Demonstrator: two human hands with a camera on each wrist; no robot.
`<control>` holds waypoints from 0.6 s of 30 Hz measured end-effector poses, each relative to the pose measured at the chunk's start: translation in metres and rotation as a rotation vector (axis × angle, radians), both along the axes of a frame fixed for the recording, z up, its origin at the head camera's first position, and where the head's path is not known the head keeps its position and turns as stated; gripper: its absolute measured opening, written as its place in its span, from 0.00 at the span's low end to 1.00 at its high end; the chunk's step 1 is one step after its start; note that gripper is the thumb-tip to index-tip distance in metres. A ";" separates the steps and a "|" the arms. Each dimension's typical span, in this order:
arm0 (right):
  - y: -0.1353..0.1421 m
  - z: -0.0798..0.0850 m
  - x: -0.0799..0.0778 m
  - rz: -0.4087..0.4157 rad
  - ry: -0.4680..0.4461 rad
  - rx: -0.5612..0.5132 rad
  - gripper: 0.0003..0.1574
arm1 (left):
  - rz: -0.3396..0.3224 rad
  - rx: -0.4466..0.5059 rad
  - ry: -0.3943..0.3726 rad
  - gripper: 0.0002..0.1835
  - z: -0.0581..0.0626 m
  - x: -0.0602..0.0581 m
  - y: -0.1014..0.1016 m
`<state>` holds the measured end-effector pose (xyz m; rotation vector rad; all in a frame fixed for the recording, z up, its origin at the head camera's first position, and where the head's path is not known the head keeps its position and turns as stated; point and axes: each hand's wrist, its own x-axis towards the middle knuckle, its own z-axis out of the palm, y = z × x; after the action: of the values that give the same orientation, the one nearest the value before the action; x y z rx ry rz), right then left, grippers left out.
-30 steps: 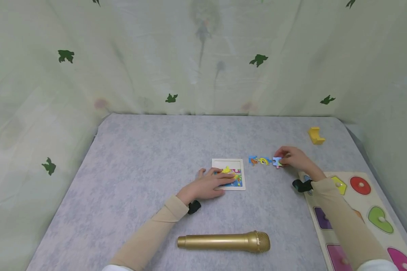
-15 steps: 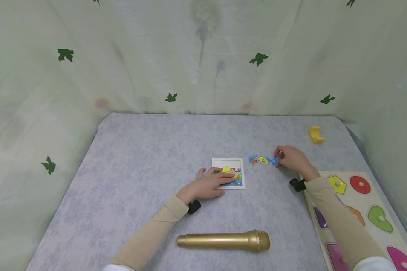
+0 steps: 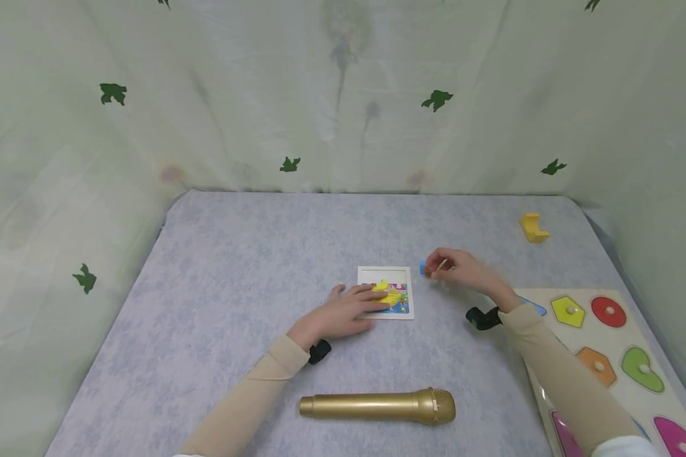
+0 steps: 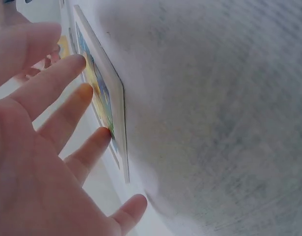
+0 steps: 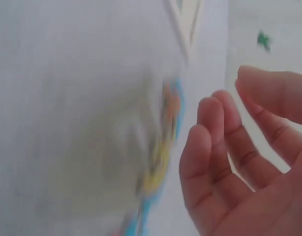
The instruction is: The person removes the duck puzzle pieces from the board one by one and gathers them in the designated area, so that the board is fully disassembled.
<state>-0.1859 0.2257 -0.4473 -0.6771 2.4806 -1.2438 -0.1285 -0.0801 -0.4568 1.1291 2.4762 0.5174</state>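
Note:
My left hand (image 3: 343,312) lies with spread, extended fingers on the small jigsaw puzzle in a white frame (image 3: 411,292). In the left wrist view three fingertips touch the picture inside its rim (image 4: 119,105). Beyond the frame's right side hovers my right hand (image 3: 463,270), fingers loosely bent, nothing between them in the right wrist view. Beside and below it lies a row of loose jigsaw pieces: one with orange on blue (image 5: 172,105), one with yellow (image 5: 158,167), and a blue one (image 5: 141,214). From the head, the hand hides most of this row.
A gold microphone (image 3: 377,406) lies in front of the left hand. Under the right forearm is a knob puzzle board (image 3: 585,333) with coloured shapes. A yellow block (image 3: 533,227) stands at the back right. Pale curtains (image 3: 234,95) hang behind the table.
My right hand has let go of the blue jigsaw piece at the row's right end and moved left over the row. The left hand shifts slightly left on the framed puzzle.

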 end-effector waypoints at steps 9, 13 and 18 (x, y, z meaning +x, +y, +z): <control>-0.048 -0.012 0.010 0.108 0.021 0.109 0.12 | -0.005 -0.098 0.086 0.25 -0.004 0.002 0.006; -0.054 -0.015 0.012 0.120 0.053 0.140 0.13 | -0.001 -0.115 0.099 0.25 -0.005 0.003 0.007; -0.060 -0.016 0.014 0.108 0.064 0.214 0.17 | 0.006 -0.124 0.107 0.25 -0.004 0.003 0.008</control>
<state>-0.1719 0.1660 -0.4637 -0.7923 2.5428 -0.9156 -0.1255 -0.0719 -0.4609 1.1271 2.5640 0.3077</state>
